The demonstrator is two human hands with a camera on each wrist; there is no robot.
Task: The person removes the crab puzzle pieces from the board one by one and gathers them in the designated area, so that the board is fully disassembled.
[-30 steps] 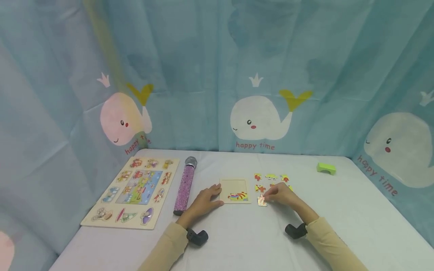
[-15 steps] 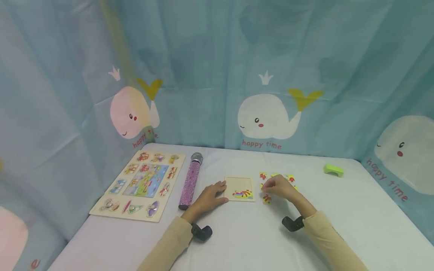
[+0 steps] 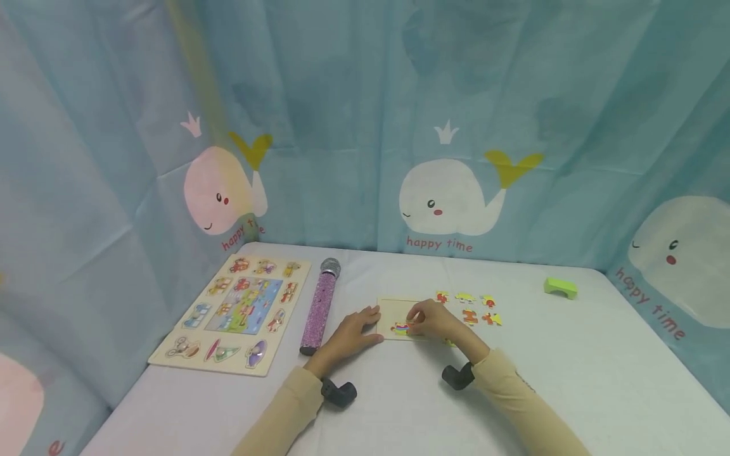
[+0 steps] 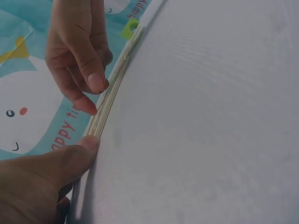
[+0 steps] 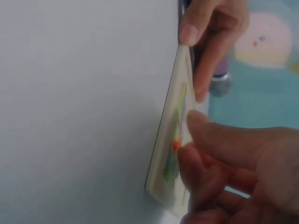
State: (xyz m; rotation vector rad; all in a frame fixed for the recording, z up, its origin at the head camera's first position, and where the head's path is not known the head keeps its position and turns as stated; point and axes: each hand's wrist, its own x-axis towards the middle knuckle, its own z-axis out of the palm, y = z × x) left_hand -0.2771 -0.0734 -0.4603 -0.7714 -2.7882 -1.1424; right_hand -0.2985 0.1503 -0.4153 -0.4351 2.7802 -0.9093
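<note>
My left hand [image 3: 349, 334] rests against the left side of a small wooden puzzle board [image 3: 393, 310], its thumb at the near-left corner. Colourful pieces lie in the board's lower part. Over the right part of that board, my right hand [image 3: 438, 322] pinches a small puzzle piece, mostly hidden by the curled fingers. In the right wrist view, an orange-red spot [image 5: 175, 144] shows right at the fingertips. Several loose puzzle pieces [image 3: 469, 316] lie to the right of the board, one partly covered by the right hand.
A purple glittery microphone [image 3: 319, 310] lies left of the board. Farther left is a large wooden peg puzzle [image 3: 245, 351]. A green arch block [image 3: 561, 287] stands at the back right. A whale-print curtain [image 3: 342, 126] hangs behind the white table.
My right hand has moved left, from the loose pieces to over the board, and the left piece of their middle row no longer shows. My left hand stays at the board's edge.
</note>
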